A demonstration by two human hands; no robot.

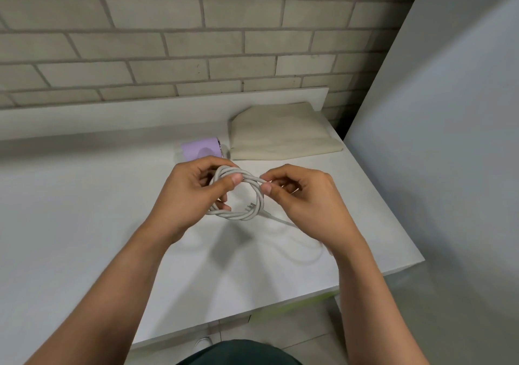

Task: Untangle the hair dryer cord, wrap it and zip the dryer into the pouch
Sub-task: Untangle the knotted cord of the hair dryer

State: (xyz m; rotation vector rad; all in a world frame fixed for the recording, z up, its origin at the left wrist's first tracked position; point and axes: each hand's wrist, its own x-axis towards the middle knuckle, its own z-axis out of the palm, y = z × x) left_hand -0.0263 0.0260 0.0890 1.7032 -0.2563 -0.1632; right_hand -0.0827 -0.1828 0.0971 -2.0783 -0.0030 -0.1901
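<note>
Head view: left hand [184, 196], right hand [304, 200], both tight around smooth cord [243, 216] ring, perhaps 3 loops.

Bare forearms [120, 274]; dark green garment [238, 352] below.

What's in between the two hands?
A coiled whitish hair dryer cord, seen in the head view. The left hand grips one side; the right hand pinches the other.

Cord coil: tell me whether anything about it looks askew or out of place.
The cord coil, gripped by the left hand and pinched by the right hand, looks untidy: its strands twist over one another rather than lying side by side, and a loose tail trails onto the table. No damage shows.
</note>
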